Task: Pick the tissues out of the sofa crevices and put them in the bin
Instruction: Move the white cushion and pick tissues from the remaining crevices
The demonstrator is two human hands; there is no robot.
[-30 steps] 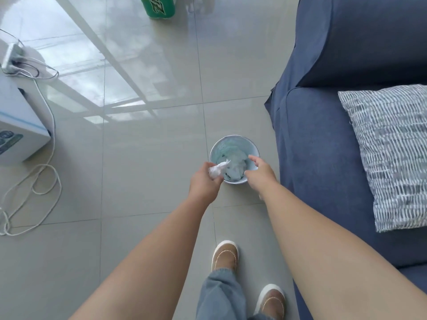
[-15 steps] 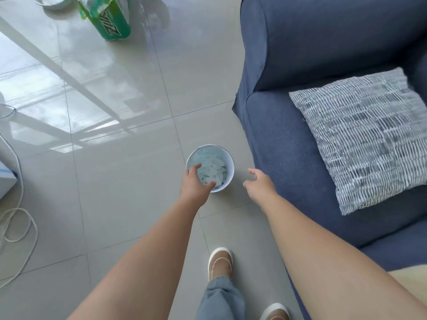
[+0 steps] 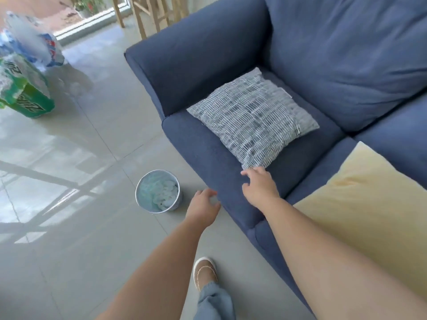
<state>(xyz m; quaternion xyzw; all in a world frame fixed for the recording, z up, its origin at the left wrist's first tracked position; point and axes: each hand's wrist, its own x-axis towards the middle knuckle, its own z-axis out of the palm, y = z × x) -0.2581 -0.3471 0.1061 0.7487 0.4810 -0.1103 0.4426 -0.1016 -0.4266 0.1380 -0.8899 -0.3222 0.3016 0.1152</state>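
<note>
A small round metal bin [image 3: 141,199] stands on the tiled floor beside the blue sofa [image 3: 208,153], with white crumpled tissues [image 3: 166,192] inside it. My left hand [image 3: 203,206] hovers empty to the right of the bin, fingers apart, close to the sofa's front. My right hand [image 3: 260,187] is over the front of the seat cushion, fingers spread, its fingertips at the near corner of a blue-and-white patterned pillow [image 3: 251,118]. No tissue shows in the sofa crevices from here.
A pale yellow cushion [image 3: 360,204] lies on the seat at the right. Green and blue shrink-wrapped drink packs [image 3: 25,88] stand on the floor at the far left. My shoe [image 3: 204,271] and trouser leg are below the hands.
The tissue held by my left hand went into the bin. Both hands have moved away from the bin toward the sofa, and my view has swung up to the seat.
</note>
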